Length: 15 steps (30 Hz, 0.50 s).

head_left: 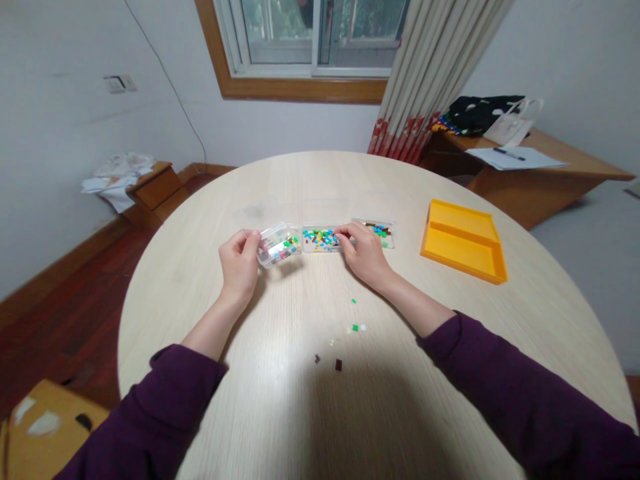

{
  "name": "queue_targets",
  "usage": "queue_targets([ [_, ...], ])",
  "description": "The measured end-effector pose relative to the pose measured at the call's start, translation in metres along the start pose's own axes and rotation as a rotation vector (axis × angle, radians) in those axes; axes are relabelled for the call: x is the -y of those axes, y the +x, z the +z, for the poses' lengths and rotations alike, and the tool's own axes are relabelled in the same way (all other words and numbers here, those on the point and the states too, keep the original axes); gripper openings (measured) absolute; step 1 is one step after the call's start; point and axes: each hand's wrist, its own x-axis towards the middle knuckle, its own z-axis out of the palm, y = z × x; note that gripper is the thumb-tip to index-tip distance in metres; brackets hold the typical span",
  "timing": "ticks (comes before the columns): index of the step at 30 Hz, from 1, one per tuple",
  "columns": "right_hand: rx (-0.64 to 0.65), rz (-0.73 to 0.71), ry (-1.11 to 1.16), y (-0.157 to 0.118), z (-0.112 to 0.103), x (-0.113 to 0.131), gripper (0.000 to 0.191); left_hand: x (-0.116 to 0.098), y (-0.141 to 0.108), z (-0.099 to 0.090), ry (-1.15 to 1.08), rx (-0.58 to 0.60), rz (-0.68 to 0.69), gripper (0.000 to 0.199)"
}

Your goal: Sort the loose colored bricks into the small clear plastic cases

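Observation:
My left hand [241, 259] grips a small clear plastic box [279, 245] by its left end, tilted and raised a little off the table. Green, yellow, red and pale building bricks show inside it. To its right lies a second clear box [323, 249], full of tiny blue, green, yellow and brown bricks. My right hand [364, 252] is over that box's right end, thumb and fingertips pinched together; whatever is between them is too small to make out. Partly behind this hand is a third clear box [390, 237] with brown and green bricks.
Loose bricks lie nearer me on the round table [260, 400]: a green one [355, 327], a dark brown one [339, 365] and several others. An orange two-compartment tray [465, 260] sits at the right. Beyond is a wooden desk [555, 180] with paper and a pen.

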Motion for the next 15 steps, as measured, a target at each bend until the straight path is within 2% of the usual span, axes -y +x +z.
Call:
queue_targets([
  [15,0.011,-0.015,0.036,0.0006,0.0032,-0.0045,0.020,0.0026,-0.0005,-0.0004,-0.015,0.018,-0.004,0.022],
])
